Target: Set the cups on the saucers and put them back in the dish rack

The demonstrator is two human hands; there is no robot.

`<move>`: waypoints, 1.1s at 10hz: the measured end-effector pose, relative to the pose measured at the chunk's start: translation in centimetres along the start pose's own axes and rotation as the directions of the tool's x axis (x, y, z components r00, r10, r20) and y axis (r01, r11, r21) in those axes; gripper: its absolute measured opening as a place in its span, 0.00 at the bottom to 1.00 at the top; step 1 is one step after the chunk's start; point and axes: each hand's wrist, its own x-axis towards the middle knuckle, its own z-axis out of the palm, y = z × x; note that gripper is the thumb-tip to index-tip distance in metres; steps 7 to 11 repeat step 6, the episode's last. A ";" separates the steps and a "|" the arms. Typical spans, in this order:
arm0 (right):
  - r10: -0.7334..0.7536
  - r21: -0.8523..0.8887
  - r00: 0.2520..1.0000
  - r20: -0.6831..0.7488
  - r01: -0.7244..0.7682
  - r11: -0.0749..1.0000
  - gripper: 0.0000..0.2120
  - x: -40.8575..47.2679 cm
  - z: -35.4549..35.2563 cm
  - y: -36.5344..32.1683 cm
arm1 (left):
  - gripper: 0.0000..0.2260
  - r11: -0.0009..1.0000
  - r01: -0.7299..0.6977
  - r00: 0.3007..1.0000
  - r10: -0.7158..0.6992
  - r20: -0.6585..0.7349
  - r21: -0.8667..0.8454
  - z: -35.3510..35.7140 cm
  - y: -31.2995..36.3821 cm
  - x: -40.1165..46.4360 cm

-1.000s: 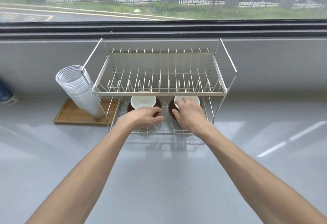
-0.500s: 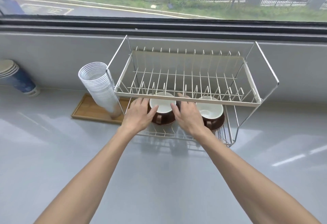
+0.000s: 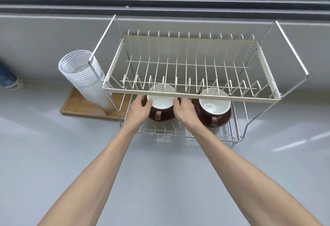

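Two brown cups with white insides sit on brown saucers on the lower shelf of the wire dish rack (image 3: 192, 97). My left hand (image 3: 138, 110) grips the left side of the left cup and saucer (image 3: 161, 108), and my right hand (image 3: 185, 111) grips its right side. The cup's handle faces me between my hands. The right cup (image 3: 214, 105) stands on its saucer (image 3: 222, 120) just right of my right hand, untouched. The rack's upper shelf holds nothing and hides the cups' far rims.
A leaning stack of clear plastic cups (image 3: 84, 77) stands on a wooden tray (image 3: 78, 108) left of the rack. A blue paper cup (image 3: 9, 80) lies at the far left. The grey counter (image 3: 160, 181) stretches toward me; a window ledge runs behind.
My right hand left the right cup and joined my left hand on the left cup and saucer. The camera moved closer and tilted down.
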 end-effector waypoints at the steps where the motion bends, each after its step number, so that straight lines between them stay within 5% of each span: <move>1: 0.016 -0.001 1.000 -0.002 -0.016 1.000 0.22 0.0 -0.2 0.1 | 0.14 0.998 -0.012 1.000 0.012 0.000 -0.061 0.0 -0.4 -0.2; 11: 0.017 -0.007 1.000 0.004 -0.017 1.000 0.20 -1.2 -1.4 0.1 | 0.22 0.993 -0.019 0.999 0.022 0.030 -0.117 0.3 -0.2 -2.1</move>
